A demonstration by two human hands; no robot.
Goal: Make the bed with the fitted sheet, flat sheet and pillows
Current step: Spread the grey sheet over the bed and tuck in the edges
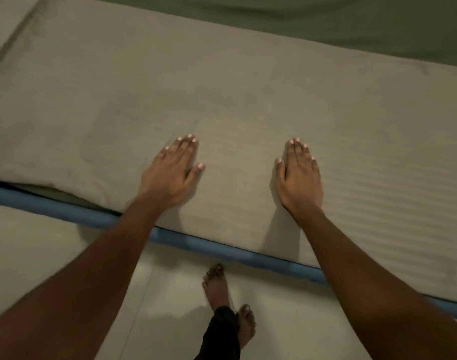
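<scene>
Okay, smoothing step: your left hand (170,175) and right hand (299,178) lie flat, grip released, pressing the beige sheet (222,87) along the near edge of the bed (196,241), over the green sheet (326,22). Next, likely sweep outward.

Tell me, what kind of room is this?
Most likely a bedroom. The left hand and right hand lie flat on beige striped bedding spread over a bed with a blue edge. A green sheet lies beyond, and bare feet stand on the pale floor.
</scene>
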